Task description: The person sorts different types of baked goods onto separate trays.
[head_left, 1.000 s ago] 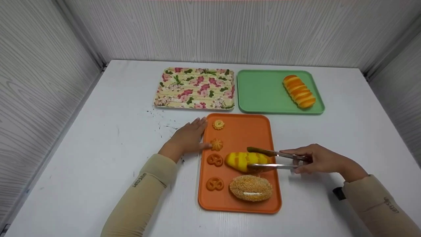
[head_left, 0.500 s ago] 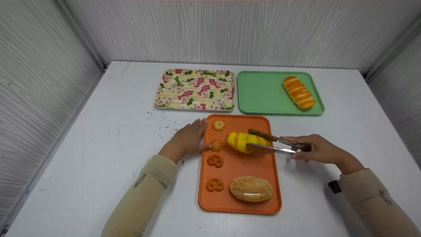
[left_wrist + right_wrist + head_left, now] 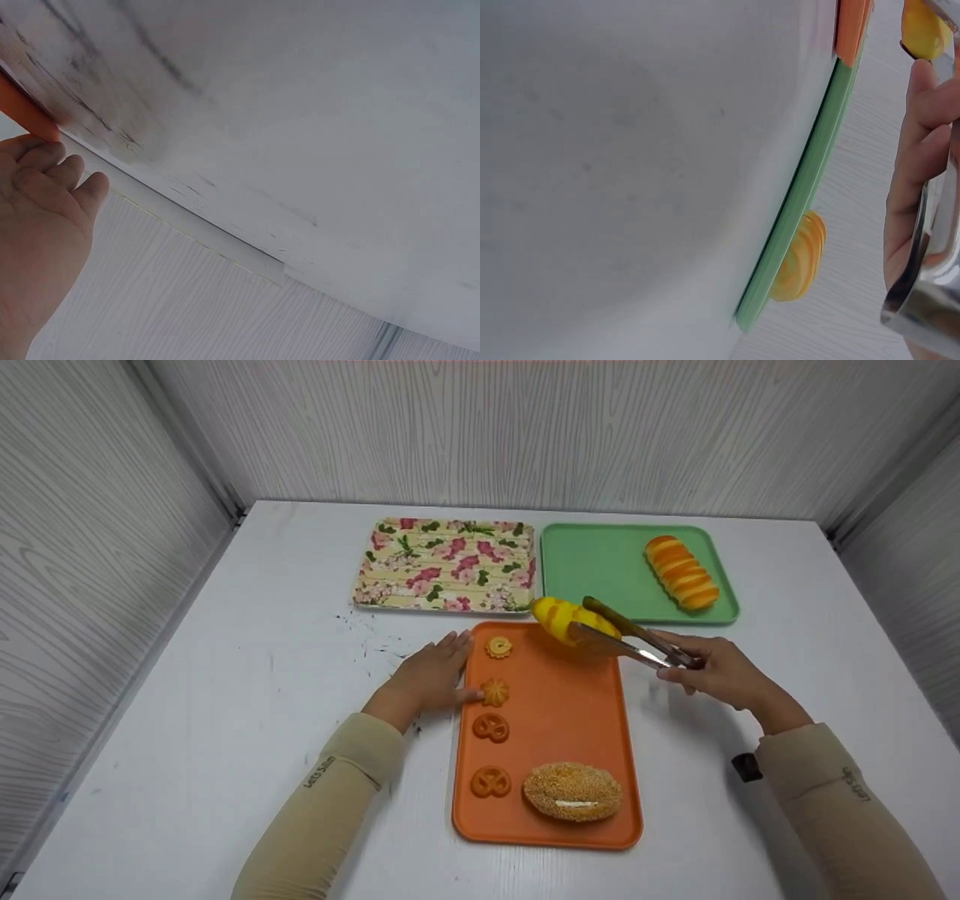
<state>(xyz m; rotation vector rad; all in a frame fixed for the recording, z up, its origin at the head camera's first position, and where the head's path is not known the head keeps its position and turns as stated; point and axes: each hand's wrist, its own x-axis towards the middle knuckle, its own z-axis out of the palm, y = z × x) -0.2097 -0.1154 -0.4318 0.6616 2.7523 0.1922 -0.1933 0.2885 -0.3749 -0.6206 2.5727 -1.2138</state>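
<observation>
My right hand (image 3: pixel 720 671) grips metal tongs (image 3: pixel 645 654), and a yellow bread roll (image 3: pixel 556 617) is pinched between their tips. The roll hangs over the far end of the orange tray (image 3: pixel 555 720), overlapping the near edge of the green tray (image 3: pixel 592 562) in the head view. In the right wrist view, the fingers wrap the tongs' handle (image 3: pixel 930 307). My left hand (image 3: pixel 431 675) rests along the orange tray's left rim, fingers straight, thumb over the rim beside a flower-shaped cookie (image 3: pixel 495 692).
Also on the orange tray are a round cookie (image 3: pixel 498 646), two pretzel cookies (image 3: pixel 490 727) and a sesame-coated bread roll (image 3: pixel 572 791). A striped orange loaf (image 3: pixel 682 573) lies on the green tray's right side. The floral tray (image 3: pixel 442 566) stands to its left.
My right hand and the tongs have carried the yellow roll up and away from beside the sesame roll to the orange tray's far end. The left hand stays put.
</observation>
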